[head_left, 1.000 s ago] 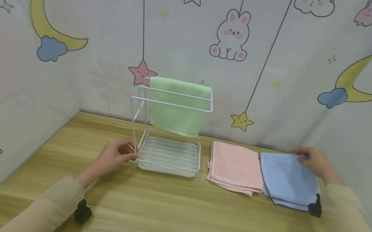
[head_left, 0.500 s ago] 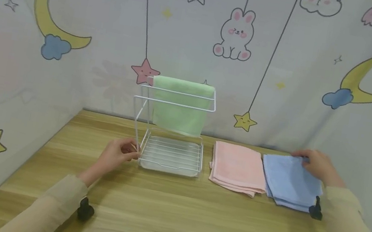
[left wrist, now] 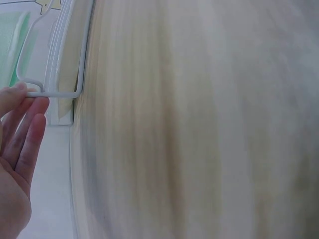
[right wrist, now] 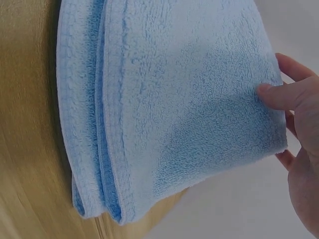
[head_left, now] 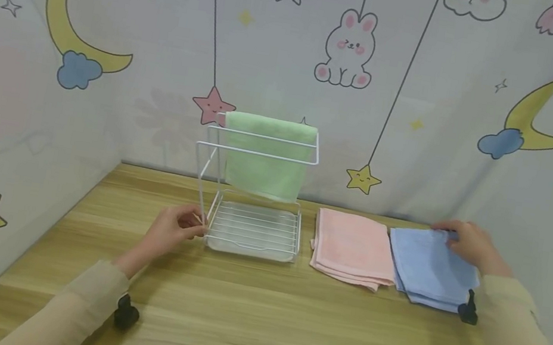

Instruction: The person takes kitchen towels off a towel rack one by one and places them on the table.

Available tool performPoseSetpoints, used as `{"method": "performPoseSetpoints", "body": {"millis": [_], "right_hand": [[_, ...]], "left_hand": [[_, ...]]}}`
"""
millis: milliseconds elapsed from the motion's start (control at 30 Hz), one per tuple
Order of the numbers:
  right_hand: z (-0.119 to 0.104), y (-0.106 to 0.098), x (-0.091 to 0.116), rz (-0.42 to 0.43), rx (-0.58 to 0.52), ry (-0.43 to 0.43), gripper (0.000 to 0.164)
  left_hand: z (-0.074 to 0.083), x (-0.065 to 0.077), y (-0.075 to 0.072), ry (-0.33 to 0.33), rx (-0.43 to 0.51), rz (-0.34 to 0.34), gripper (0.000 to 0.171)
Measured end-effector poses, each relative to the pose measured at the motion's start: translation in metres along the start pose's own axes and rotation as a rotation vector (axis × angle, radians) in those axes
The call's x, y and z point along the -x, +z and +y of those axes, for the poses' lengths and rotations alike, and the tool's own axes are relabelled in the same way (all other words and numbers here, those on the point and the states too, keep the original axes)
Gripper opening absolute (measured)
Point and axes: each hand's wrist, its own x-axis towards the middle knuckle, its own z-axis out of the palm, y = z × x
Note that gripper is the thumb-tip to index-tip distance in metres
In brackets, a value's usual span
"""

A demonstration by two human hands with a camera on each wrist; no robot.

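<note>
Blue towel (head_left: 432, 268): folded, laid flat under the right hand (head_left: 468, 244), far corner pinched between thumb and fingers; long axis ran away from that hand toward the person. Left hand (head_left: 171, 232), well apart, pinched the white wire rack (head_left: 257, 193). Nothing was seen shifted since the earlier frame

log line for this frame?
left hand steadies rack | right hand pinches blue towel | pink towel flat

Left hand (head_left: 170, 232) forward with fingers loosely bent, right hand (head_left: 467, 243) reaching far, thumb pinching, both sleeved arms extended.
</note>
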Motion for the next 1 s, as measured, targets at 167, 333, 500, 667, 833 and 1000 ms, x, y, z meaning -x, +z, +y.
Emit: {"method": "performPoseSetpoints", "body": {"millis": [167, 333, 500, 667, 833, 1000], "right_hand": [[0.001, 0.001, 0.001, -0.009, -0.040, 0.020, 0.037], [0.000, 0.002, 0.005, -0.020, -0.133, 0.097, 0.039], [0.000, 0.006, 0.007, 0.008, -0.180, 0.131, 0.041], [0.002, 0.011, 0.006, 0.045, -0.190, 0.130, 0.041], [0.001, 0.007, 0.002, 0.068, -0.181, 0.131, 0.043], [-0.012, -0.006, -0.007, 0.106, -0.197, 0.087, 0.043]], "left_hand": [[0.000, 0.000, 0.000, -0.014, -0.009, 0.008, 0.020], [0.000, -0.001, 0.000, -0.013, -0.010, 0.009, 0.018], [0.000, 0.000, 0.001, -0.009, 0.001, 0.004, 0.018], [0.001, 0.000, 0.001, -0.015, 0.004, 0.003, 0.019], [0.001, -0.001, 0.001, -0.007, -0.010, 0.009, 0.017], [0.000, -0.001, 0.000, 0.007, -0.020, 0.010, 0.017]]}}
